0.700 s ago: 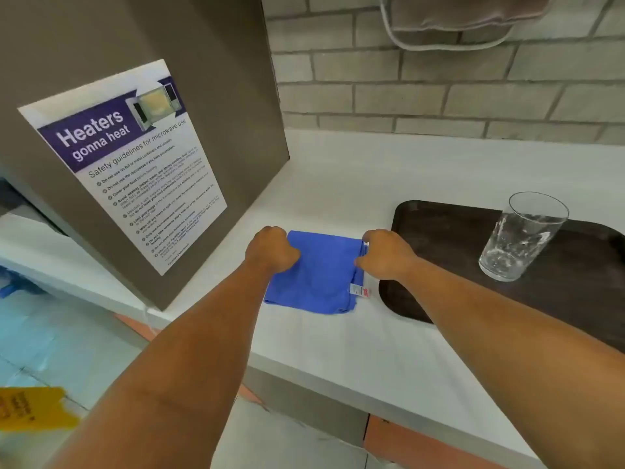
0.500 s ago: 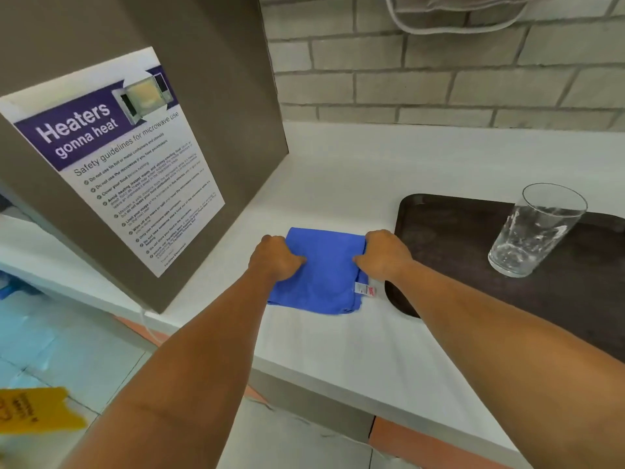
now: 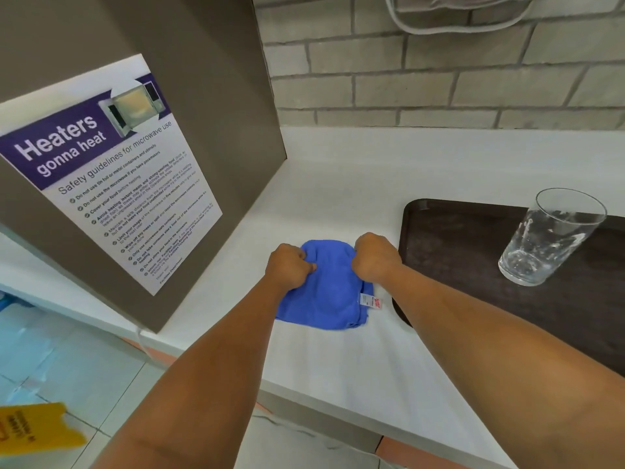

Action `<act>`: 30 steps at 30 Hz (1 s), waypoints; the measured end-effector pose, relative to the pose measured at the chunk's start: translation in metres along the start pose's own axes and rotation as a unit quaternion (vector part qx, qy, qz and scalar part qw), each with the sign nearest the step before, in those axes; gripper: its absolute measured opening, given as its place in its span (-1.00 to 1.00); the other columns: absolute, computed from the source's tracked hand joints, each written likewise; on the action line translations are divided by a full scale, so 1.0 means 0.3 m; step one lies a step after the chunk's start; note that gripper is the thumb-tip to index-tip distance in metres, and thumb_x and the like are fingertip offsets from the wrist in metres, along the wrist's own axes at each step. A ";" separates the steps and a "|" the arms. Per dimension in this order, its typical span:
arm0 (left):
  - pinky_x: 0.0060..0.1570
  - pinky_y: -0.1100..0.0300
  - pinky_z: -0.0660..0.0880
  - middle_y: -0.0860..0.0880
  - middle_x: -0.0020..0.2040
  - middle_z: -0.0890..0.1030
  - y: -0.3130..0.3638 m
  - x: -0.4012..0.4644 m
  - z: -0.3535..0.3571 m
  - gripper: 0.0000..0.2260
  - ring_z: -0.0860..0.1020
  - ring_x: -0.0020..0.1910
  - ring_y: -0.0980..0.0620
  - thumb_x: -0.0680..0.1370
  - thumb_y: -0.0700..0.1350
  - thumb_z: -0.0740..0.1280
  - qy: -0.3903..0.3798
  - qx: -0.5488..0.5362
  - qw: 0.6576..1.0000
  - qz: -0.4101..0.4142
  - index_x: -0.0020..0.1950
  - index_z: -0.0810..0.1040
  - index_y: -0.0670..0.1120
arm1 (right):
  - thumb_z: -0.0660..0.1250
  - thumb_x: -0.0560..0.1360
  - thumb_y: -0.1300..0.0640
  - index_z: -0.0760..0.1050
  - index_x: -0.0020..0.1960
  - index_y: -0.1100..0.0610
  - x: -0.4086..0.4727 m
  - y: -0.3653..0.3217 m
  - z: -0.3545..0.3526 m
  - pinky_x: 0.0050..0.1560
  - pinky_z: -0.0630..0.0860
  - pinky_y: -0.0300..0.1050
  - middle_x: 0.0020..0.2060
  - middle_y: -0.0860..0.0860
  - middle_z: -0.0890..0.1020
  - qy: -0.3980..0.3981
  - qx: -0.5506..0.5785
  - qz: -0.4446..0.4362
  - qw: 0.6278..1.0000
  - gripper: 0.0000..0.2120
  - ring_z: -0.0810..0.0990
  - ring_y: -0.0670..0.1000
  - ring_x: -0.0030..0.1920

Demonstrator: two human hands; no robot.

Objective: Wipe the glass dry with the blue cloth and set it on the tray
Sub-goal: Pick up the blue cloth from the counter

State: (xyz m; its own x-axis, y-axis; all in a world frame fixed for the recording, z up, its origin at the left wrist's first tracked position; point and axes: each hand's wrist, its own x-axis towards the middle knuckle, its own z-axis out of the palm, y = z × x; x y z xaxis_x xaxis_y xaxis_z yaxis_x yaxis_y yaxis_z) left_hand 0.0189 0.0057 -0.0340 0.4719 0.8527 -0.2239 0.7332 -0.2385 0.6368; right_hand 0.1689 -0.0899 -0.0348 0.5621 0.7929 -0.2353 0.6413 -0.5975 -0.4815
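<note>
The blue cloth (image 3: pixel 326 292) lies on the white counter, bunched between my hands, its white label at the right edge. My left hand (image 3: pixel 290 267) grips the cloth's left far part with curled fingers. My right hand (image 3: pixel 375 256) grips its right far part the same way. The clear glass (image 3: pixel 549 236) stands upright on the dark brown tray (image 3: pixel 449 242) to the right, apart from both hands, with droplets on its walls.
A grey panel (image 3: pixel 189 96) with a microwave safety poster (image 3: pixel 111 174) stands close on the left. A brick wall (image 3: pixel 439 72) runs behind the counter (image 3: pixel 355 170). The counter's front edge is near me; a yellow floor sign (image 3: pixel 37 428) sits below left.
Both hands have drawn closer together, gathering the cloth's far edge so it bunches up from its flat folded shape. The glass and tray stay put.
</note>
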 end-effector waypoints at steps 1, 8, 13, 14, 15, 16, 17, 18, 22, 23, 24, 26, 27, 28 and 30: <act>-0.41 0.20 0.18 0.00 -0.44 0.21 -0.003 0.005 -0.001 -0.53 0.22 -0.44 0.04 0.50 -0.19 0.40 -0.012 -0.015 1.000 -0.002 -0.44 0.15 -0.06 | 0.23 0.48 0.34 0.31 -0.33 0.18 0.004 -0.001 -0.002 -0.27 0.36 -0.14 -0.33 0.03 0.43 -0.005 0.014 0.002 1.000 -0.76 0.48 0.09 -0.21; -0.08 0.03 0.51 -0.13 -0.01 0.61 0.040 -0.008 -0.052 -0.85 0.57 -0.05 -0.12 0.60 -0.13 0.29 -0.072 -0.327 0.940 -0.061 -0.16 0.48 -0.10 | 0.32 0.56 0.29 0.48 -0.10 0.24 0.011 -0.005 -0.065 -0.23 0.43 -0.10 -0.22 0.12 0.55 -0.080 0.438 0.122 0.887 -0.94 0.49 0.04 -0.28; 0.23 -0.17 0.48 -0.22 0.27 0.58 0.113 -0.019 -0.060 -0.86 0.55 0.26 -0.23 0.60 -0.15 0.29 -0.136 -0.498 0.855 -0.058 0.11 0.49 -0.18 | 0.32 0.53 0.26 0.54 0.06 0.21 -0.025 0.010 -0.148 -0.15 0.42 -0.09 -0.08 0.10 0.62 -0.096 0.603 0.135 0.781 -0.88 0.56 0.09 -0.06; 0.28 -0.20 0.44 -0.23 0.31 0.56 0.132 -0.019 -0.058 -0.79 0.53 0.28 -0.24 0.60 -0.14 0.29 -0.150 -0.515 0.842 -0.053 0.20 0.48 -0.20 | 0.32 0.52 0.26 0.55 0.10 0.22 -0.033 0.015 -0.168 -0.14 0.43 -0.09 -0.06 0.10 0.63 -0.088 0.622 0.132 0.767 -0.84 0.57 0.09 -0.05; 0.32 -0.20 0.40 -0.24 0.34 0.54 0.155 -0.023 -0.055 -0.71 0.52 0.31 -0.24 0.60 -0.12 0.28 -0.171 -0.526 0.832 -0.046 0.27 0.46 -0.23 | 0.33 0.52 0.26 0.55 0.12 0.22 -0.043 0.023 -0.185 -0.15 0.44 -0.10 -0.05 0.10 0.64 -0.078 0.640 0.128 0.753 -0.81 0.58 0.09 -0.05; 0.35 -0.19 0.38 -0.24 0.35 0.53 0.181 -0.026 -0.048 -0.63 0.51 0.32 -0.24 0.60 -0.09 0.28 -0.197 -0.528 0.825 -0.037 0.35 0.43 -0.26 | 0.33 0.52 0.27 0.56 0.13 0.21 -0.056 0.033 -0.205 -0.18 0.45 -0.11 -0.04 0.10 0.64 -0.063 0.656 0.126 0.742 -0.81 0.59 0.08 -0.06; 0.36 -0.18 0.38 -0.25 0.35 0.53 0.207 -0.031 -0.038 -0.58 0.50 0.33 -0.24 0.60 -0.09 0.29 -0.220 -0.520 0.825 -0.023 0.39 0.41 -0.27 | 0.34 0.52 0.27 0.57 0.12 0.21 -0.072 0.043 -0.222 -0.20 0.46 -0.12 -0.03 0.11 0.64 -0.046 0.670 0.125 0.730 -0.81 0.59 0.08 -0.06; 0.34 -0.17 0.40 -0.27 0.35 0.52 0.235 -0.036 -0.025 -0.56 0.50 0.33 -0.25 0.58 -0.11 0.31 -0.235 -0.511 0.827 -0.010 0.41 0.39 -0.28 | 0.35 0.52 0.27 0.57 0.10 0.20 -0.089 0.058 -0.237 -0.22 0.47 -0.12 -0.01 0.11 0.63 -0.028 0.679 0.123 0.723 -0.84 0.60 0.08 -0.07; 0.02 -0.02 0.61 -0.23 0.21 0.63 0.351 -0.061 0.039 -0.65 0.64 0.12 -0.16 0.47 -0.21 0.39 -0.245 -0.535 0.809 0.011 0.25 0.54 -0.23 | 0.39 0.52 0.25 0.57 -0.03 0.06 -0.208 0.163 -0.268 -0.16 0.56 -0.10 -0.09 0.04 0.67 0.072 0.636 0.123 0.758 -0.89 0.63 0.01 -0.12; -0.05 0.01 0.63 -0.19 0.15 0.66 0.379 -0.065 0.057 -0.71 0.67 0.05 -0.12 0.47 -0.22 0.40 -0.246 -0.537 0.807 0.013 0.19 0.57 -0.20 | 0.40 0.51 0.25 0.56 -0.04 0.03 -0.250 0.205 -0.262 -0.16 0.55 -0.10 -0.13 0.02 0.66 0.108 0.602 0.126 0.781 -0.87 0.61 -0.02 -0.18; -0.08 0.03 0.64 -0.17 0.12 0.66 0.405 -0.069 0.074 -0.74 0.68 0.02 -0.10 0.48 -0.23 0.40 -0.246 -0.535 0.808 0.013 0.16 0.58 -0.18 | 0.41 0.50 0.25 0.57 -0.02 0.05 -0.294 0.252 -0.249 -0.16 0.55 -0.10 -0.17 0.02 0.65 0.142 0.566 0.132 0.802 -0.87 0.59 -0.03 -0.22; -0.06 0.03 0.63 -0.18 0.15 0.64 0.454 -0.077 0.105 -0.72 0.66 0.04 -0.10 0.51 -0.24 0.38 -0.246 -0.527 0.813 0.020 0.22 0.54 -0.21 | 0.43 0.48 0.26 0.59 -0.03 0.10 -0.379 0.349 -0.220 -0.17 0.53 -0.06 -0.22 0.04 0.62 0.217 0.519 0.162 0.811 -0.89 0.56 -0.02 -0.28; -0.01 0.00 0.61 -0.21 0.19 0.61 0.478 -0.082 0.120 -0.67 0.63 0.08 -0.13 0.52 -0.24 0.37 -0.244 -0.524 0.816 0.024 0.28 0.50 -0.23 | 0.43 0.47 0.27 0.56 -0.08 0.10 -0.414 0.398 -0.208 -0.19 0.50 -0.05 -0.27 0.04 0.58 0.266 0.513 0.175 0.797 -0.89 0.53 -0.02 -0.32; 0.05 -0.03 0.59 -0.24 0.24 0.58 0.500 -0.090 0.134 -0.61 0.60 0.14 -0.17 0.53 -0.24 0.37 -0.243 -0.521 0.818 0.025 0.34 0.46 -0.25 | 0.45 0.46 0.27 0.51 -0.11 0.06 -0.442 0.443 -0.200 -0.20 0.46 -0.05 -0.28 0.02 0.53 0.323 0.510 0.184 0.776 -0.84 0.51 -0.03 -0.34; 0.18 -0.13 0.53 -0.27 0.31 0.54 0.541 -0.106 0.164 -0.56 0.54 0.26 -0.25 0.53 -0.24 0.37 -0.242 -0.518 0.820 0.024 0.40 0.40 -0.26 | 0.51 0.43 0.18 0.42 -0.02 0.00 -0.473 0.521 -0.212 -0.14 0.47 -0.05 -0.14 0.01 0.49 0.421 0.486 0.193 0.742 -0.72 0.50 -0.04 -0.26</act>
State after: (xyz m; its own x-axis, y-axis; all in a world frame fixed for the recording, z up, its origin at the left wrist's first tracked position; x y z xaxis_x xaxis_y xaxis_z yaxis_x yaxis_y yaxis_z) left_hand 0.1472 -0.0830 0.0401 0.8105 0.5102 -0.2876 0.0165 0.4709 0.8820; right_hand 0.2228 -0.3034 -0.0230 0.9949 -0.0140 -0.0999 -0.1006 -0.0680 -0.9926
